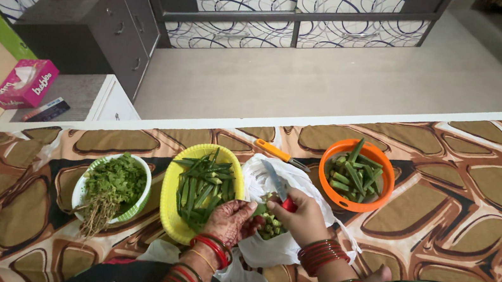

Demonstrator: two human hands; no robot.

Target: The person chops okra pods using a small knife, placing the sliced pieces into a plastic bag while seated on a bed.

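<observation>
Head view: right hand grips a knife, left hand pinches okra, fingers half hiding it.

One head-worn camera looks steeply down from above the person's lap, close over both hands. Beyond the fingers it faces the patterned sheet, then the floor and cabinets farther off.

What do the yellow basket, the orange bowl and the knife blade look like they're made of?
Yellow basket: probably plastic, bright uniform colour, matte moulded rim. Orange bowl: likely plastic too, smooth with a slight sheen. Knife blade: looks like metal, thin, grey and dull; right hand grips its red handle.
</observation>
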